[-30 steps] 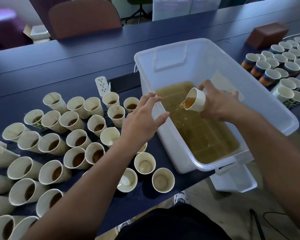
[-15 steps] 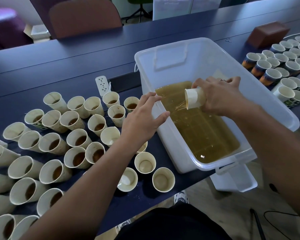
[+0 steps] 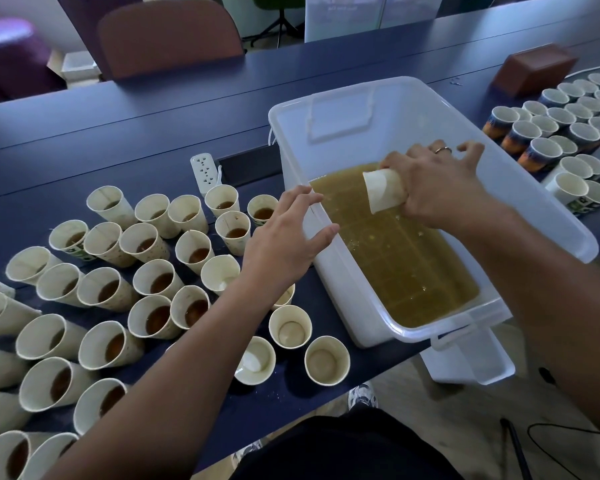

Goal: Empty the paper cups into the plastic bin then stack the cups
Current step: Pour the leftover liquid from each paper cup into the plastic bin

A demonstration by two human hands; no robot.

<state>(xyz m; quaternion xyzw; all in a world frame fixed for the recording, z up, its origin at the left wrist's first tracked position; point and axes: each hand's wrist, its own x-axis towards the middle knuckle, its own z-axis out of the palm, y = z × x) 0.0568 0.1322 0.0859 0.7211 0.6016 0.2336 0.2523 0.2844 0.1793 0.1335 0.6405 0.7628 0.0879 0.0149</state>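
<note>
My right hand (image 3: 433, 183) grips a cream paper cup (image 3: 383, 190), tipped on its side with its mouth toward the left, over the brown liquid in the clear plastic bin (image 3: 340, 109). No liquid runs from it. My left hand (image 3: 284, 240) rests with loosely curved fingers against the bin's near-left rim, holding nothing. Several cream cups with brown liquid (image 3: 156, 282) stand on the dark blue table to the left. Three empty cups (image 3: 326, 363) stand near the table's front edge.
Several blue-and-orange printed cups (image 3: 541, 152) are grouped at the right of the bin. A white power strip (image 3: 205, 171) lies behind the full cups. A brown box (image 3: 534, 69) sits at the far right. The bin's lid (image 3: 471, 355) hangs off the table's front edge.
The right hand has turned the cup further over; the thin stream seen pouring a second ago has stopped. The left hand has stayed at the bin's rim.
</note>
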